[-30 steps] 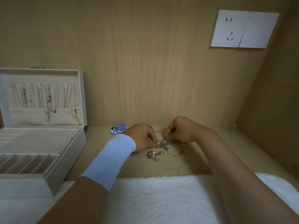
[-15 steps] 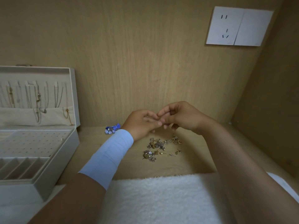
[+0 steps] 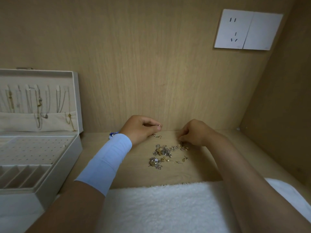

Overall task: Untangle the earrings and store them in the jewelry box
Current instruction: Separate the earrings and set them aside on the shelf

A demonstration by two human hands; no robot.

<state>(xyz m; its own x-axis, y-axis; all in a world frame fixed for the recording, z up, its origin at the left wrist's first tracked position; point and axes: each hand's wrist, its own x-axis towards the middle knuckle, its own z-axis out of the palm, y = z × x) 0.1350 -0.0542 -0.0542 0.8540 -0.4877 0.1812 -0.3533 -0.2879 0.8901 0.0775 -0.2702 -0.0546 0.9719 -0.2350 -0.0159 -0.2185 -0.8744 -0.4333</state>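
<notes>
Earring tangle lies on the shelf, long axis left-right, right hand pinching its right end with curled fingers, left hand pinching one hoop earring clear of it; jewelry box open, far left.

Left hand pinches a small metal hoop earring; right hand, fingers curled, touches the tangled gold-and-silver earrings on the light wooden desk.
</notes>
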